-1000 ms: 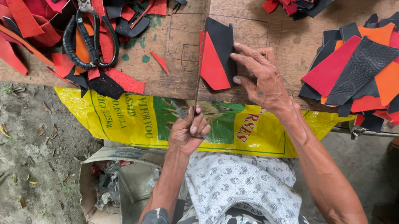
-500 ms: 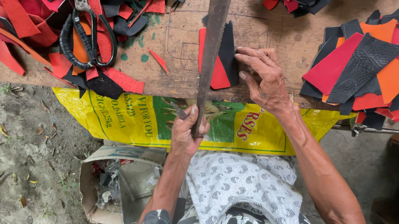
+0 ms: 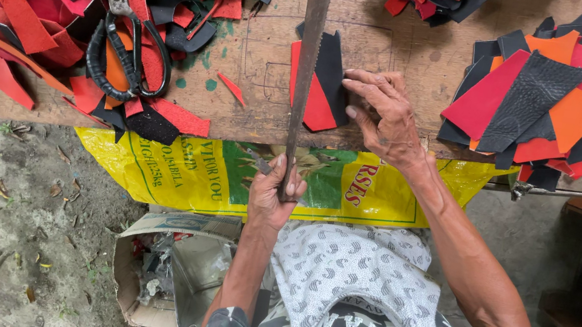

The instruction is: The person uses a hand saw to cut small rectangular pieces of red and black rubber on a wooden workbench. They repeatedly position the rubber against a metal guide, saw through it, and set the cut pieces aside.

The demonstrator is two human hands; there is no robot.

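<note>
Left hand (image 3: pixel 276 185) fisted round long blade (image 3: pixel 310 56) standing over red-black piece (image 3: pixel 320 85) on counter (image 3: pixel 252 114); right hand (image 3: pixel 382 116) open, fingers spread, pressing piece flat.

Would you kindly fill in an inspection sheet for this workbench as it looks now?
Surface: worn wooden bench, marked with drawn outlines.
Job's things: red and black cut pieces under the right hand; long blade gripped by the left hand, standing over the pieces.
Clutter: scissors among red and black scraps; stacked cut pieces at right.
Fingers: right flat on the pieces, left closed around the blade.
Cables: nothing seen.
Surroundings: yellow sack, dirt ground.
</note>
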